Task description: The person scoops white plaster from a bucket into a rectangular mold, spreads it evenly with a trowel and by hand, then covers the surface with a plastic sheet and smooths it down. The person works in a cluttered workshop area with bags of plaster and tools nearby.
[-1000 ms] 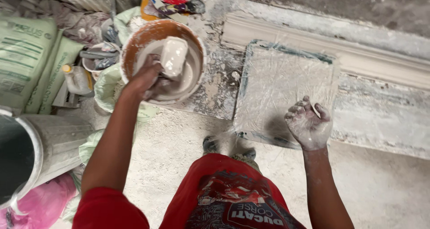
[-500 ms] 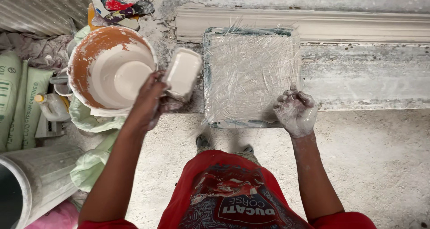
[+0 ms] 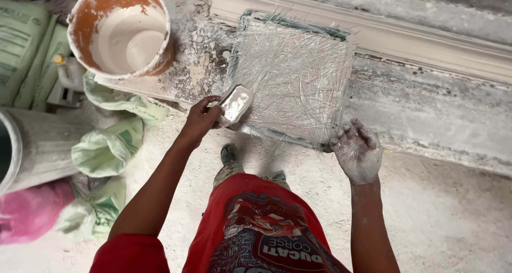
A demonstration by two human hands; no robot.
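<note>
Gripping a small rectangular scoop (image 3: pixel 235 104) loaded with white plaster, the left hand (image 3: pixel 201 118) has its fingers curled tight round the near end. The scoop's long axis runs away from that hand, up and slightly to the right, its open mouth pointing toward the square mould (image 3: pixel 292 81) that lies just ahead. The scoop hangs right over the mould's near-left corner, so the left hand is plainly the closer one to the fibre mat (image 3: pixel 298 73), a spread of pale glass strands covering the mould.

Over on the other side, the right hand (image 3: pixel 358 151), caked white, sits at the mould's near-right corner. Its fingers are half spread and bent, touching or almost touching the rim; whether it actually grips the edge I cannot tell. It holds nothing else.

Beyond the left hand, well apart and further left, stands the orange bucket (image 3: pixel 120 30) with plaster inside. Crumpled green bags (image 3: pixel 109 145) lie below it, near the left forearm. Past the mould runs a long pale moulding (image 3: pixel 384 38), lying crosswise to the scoop.
</note>
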